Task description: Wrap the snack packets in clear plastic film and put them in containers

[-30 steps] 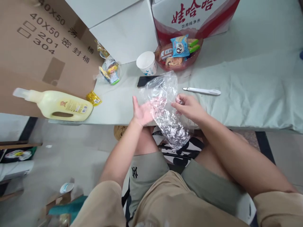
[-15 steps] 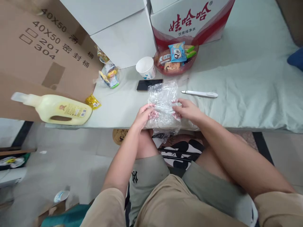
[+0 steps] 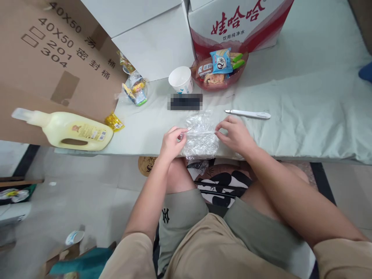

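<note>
Folding seems the step: left hand (image 3: pixel 172 145) and right hand (image 3: pixel 236 133) pinch opposite sides of the clear plastic film (image 3: pixel 201 142), at eight o'clock from the white-handled knife (image 3: pixel 250 114); next likely calls for even tension.

Bag (image 3: pixel 201 148) was lifted and loose a second ago, now laid flatter on table (image 3: pixel 299 133); its far end sits nearer the body than half a second ago, off the phone (image 3: pixel 186 102); crease now runs across it between the hands; left hand (image 3: pixel 172 143) went from open palm to pinching left edge; right hand (image 3: pixel 236 135) now pinches right edge, fingers less spread.
</note>
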{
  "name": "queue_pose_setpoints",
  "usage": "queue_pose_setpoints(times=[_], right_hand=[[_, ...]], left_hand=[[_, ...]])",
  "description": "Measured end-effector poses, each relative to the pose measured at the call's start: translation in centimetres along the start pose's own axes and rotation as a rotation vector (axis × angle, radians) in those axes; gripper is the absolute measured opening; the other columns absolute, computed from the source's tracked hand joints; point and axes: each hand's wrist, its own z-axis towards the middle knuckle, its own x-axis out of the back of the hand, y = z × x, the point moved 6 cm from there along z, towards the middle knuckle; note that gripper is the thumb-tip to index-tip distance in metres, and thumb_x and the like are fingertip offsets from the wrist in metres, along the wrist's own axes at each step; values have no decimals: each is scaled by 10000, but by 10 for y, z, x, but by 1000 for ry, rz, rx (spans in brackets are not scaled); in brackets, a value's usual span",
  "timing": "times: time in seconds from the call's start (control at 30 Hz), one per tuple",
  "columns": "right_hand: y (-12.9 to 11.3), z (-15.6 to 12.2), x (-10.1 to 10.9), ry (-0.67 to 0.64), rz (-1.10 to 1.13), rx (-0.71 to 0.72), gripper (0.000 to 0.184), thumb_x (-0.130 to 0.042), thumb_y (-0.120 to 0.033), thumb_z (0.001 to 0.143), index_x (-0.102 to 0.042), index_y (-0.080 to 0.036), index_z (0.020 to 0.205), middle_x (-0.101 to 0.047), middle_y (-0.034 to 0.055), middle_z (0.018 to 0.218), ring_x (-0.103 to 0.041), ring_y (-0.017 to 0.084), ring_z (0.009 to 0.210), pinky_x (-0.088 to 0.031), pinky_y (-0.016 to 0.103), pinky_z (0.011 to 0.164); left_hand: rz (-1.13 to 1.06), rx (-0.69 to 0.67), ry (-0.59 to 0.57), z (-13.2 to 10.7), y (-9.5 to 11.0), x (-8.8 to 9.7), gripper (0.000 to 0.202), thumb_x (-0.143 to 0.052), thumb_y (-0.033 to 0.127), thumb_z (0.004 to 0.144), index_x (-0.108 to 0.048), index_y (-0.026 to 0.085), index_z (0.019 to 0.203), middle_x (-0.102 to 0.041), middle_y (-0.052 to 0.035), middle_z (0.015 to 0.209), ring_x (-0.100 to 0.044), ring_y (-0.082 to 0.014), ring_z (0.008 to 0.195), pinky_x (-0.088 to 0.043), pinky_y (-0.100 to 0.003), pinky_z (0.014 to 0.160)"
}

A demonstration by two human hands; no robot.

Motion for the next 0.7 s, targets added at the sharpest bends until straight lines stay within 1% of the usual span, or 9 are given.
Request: queue_pose_setpoints(times=[0.07,0.17,0.23,0.33,0.4,0.5,0.53,0.6,0.7], right_hand=[[-10,-2,7,56,51,97,93,-608,-305,834,-636,-223,799,-654,112,1013,-625,282,976,-478,467,912],[-17,-6,7,-38,388,82,163,-582,-372,907,-523,-242,828,-696,78,970,-661,257,972,-491,455,937],[-14,-8,2,-98,638,-38,231,-580,-473,934,-501,-257,923,-699,45,901,-674,227,893,-519,425,888],[-7,-9,-8,-144,822,-202,531,-732,-589,810,-524,-271,1181,-719,59,1057,-682,238,1003,-528,423,935],[-3,-10,-16,-211,886,-309,645,-727,-665,775,-552,-262,1248,-717,89,1157,-669,267,1111,-515,449,1001],[-3,-12,-26,-304,967,-418,638,-598,-768,811,-612,-255,1191,-729,106,1154,-666,294,1137,-528,476,989],[-4,-13,-27,-326,959,-426,604,-629,-739,805,-625,-258,1170,-734,98,1131,-671,289,1107,-539,463,960],[-7,-12,-29,-367,863,-409,446,-755,-569,767,-661,-241,1053,-734,72,1002,-676,254,962,-551,408,869],[-8,-11,-31,-365,722,-404,183,-741,-356,775,-642,-205,804,-662,29,758,-600,175,720,-518,329,722]], left_hand=[[29,-40,81,-3,4,8,119,-664,201,794,-764,194,858,-630,-63,948,-633,-172,852,-553,-335,825],[-133,-31,117,-7,9,14,45,-707,243,767,-712,200,755,-666,-89,1095,-647,-227,1093,-531,-391,1000],[-355,75,89,-7,7,10,101,-703,304,782,-683,206,771,-708,-67,995,-687,-215,996,-564,-369,913],[-649,315,96,-4,0,-1,160,-698,353,784,-642,217,848,-684,-9,745,-678,-166,688,-551,-280,636],[-705,418,101,-1,-3,-8,181,-716,339,772,-620,218,866,-679,4,705,-652,-144,597,-500,-240,535],[-647,438,117,4,-2,-12,185,-740,313,779,-604,214,856,-672,13,683,-627,-116,553,-449,-209,487],[-630,428,132,4,-2,-12,197,-752,313,777,-600,215,858,-671,17,679,-624,-111,548,-438,-204,480],[-666,419,158,3,-3,-13,258,-787,327,754,-601,222,900,-682,23,684,-627,-109,547,-447,-205,489],[-892,463,153,-2,-5,-21,437,-840,393,688,-610,235,1024,-744,7,787,-687,-137,639,-544,-241,597]])
